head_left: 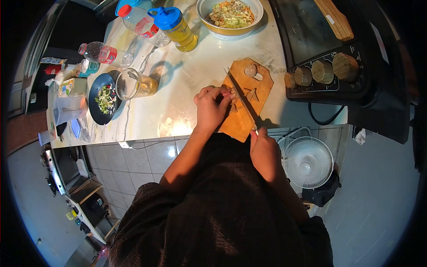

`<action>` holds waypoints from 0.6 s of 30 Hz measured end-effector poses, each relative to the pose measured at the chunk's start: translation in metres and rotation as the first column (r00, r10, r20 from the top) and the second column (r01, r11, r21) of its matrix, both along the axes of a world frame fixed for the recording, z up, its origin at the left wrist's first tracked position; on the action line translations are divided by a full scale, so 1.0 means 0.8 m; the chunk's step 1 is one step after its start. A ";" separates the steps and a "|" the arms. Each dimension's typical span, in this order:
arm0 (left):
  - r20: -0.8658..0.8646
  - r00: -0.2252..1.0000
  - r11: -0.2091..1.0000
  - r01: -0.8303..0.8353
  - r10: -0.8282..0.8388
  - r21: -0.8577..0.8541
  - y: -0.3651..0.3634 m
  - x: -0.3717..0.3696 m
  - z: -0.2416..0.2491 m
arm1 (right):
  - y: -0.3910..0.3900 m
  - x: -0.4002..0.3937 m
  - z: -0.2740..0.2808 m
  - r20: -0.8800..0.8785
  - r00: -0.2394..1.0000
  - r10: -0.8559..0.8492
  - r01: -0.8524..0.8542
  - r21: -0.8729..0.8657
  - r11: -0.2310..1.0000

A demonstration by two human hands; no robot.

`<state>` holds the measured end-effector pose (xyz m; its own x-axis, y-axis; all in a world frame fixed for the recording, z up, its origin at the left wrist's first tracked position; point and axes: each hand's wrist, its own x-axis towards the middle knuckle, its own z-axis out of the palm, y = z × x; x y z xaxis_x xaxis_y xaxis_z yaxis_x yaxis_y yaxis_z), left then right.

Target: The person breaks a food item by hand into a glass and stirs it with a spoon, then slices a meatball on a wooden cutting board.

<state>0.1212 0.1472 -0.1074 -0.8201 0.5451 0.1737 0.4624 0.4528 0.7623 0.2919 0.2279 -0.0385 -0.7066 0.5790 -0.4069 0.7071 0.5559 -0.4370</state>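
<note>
My right hand is closed around the handle of a long kitchen knife, whose blade lies slantwise over a wooden cutting board. My left hand is at the board's left edge, thumb and fingers pinched together beside the blade. What they hold, if anything, is too small to name. Thin brown cut strips lie on the board right of the blade, and more bits show near my left fingertips. A round brownish piece with a pale side sits near the board's far end, by the handle hole.
Left on the marble-look counter stand a black plate of chopped vegetables, a glass mug, plastic bottles and a blue-lidded oil bottle. A bowl of shredded vegetables is behind; a black oven borders the right.
</note>
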 end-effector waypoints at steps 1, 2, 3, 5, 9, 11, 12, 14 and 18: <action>0.001 1.000 1.000 0.002 -0.002 0.001 0.000 -0.001 0.000 | 0.001 -0.001 -0.001 0.001 1.000 -0.002 0.002 0.001 1.000; -0.018 1.000 1.000 0.008 -0.008 0.002 0.000 -0.001 0.000 | 0.001 -0.002 -0.002 0.000 1.000 0.001 -0.001 0.004 1.000; -0.038 0.999 1.000 0.014 -0.014 0.003 0.000 -0.002 0.000 | 0.001 -0.003 -0.003 -0.001 1.000 0.005 -0.005 0.009 1.000; -0.038 0.999 1.000 0.014 -0.013 0.019 -0.001 -0.002 -0.004 | 0.002 -0.002 -0.006 0.001 1.000 0.003 -0.003 0.010 1.000; -0.074 0.997 0.999 0.011 -0.009 0.034 0.001 -0.002 -0.003 | 0.005 0.004 -0.023 -0.052 0.999 0.011 -0.009 0.027 1.000; -0.061 0.998 0.999 0.006 -0.003 0.038 0.002 -0.002 -0.004 | 0.004 0.005 -0.028 -0.044 0.999 0.008 -0.007 0.027 1.000; -0.049 0.999 0.999 0.000 0.002 0.038 0.002 -0.001 -0.005 | 0.004 0.006 -0.030 -0.036 0.999 0.005 -0.004 0.024 1.000; -0.049 0.999 0.999 -0.006 0.008 0.039 0.002 0.000 -0.006 | 0.005 0.009 -0.034 -0.034 0.999 0.002 -0.002 0.025 1.000; -0.087 0.996 0.999 -0.019 0.022 0.031 0.003 0.001 -0.008 | 0.007 0.011 -0.024 0.031 1.000 0.006 -0.007 0.032 0.999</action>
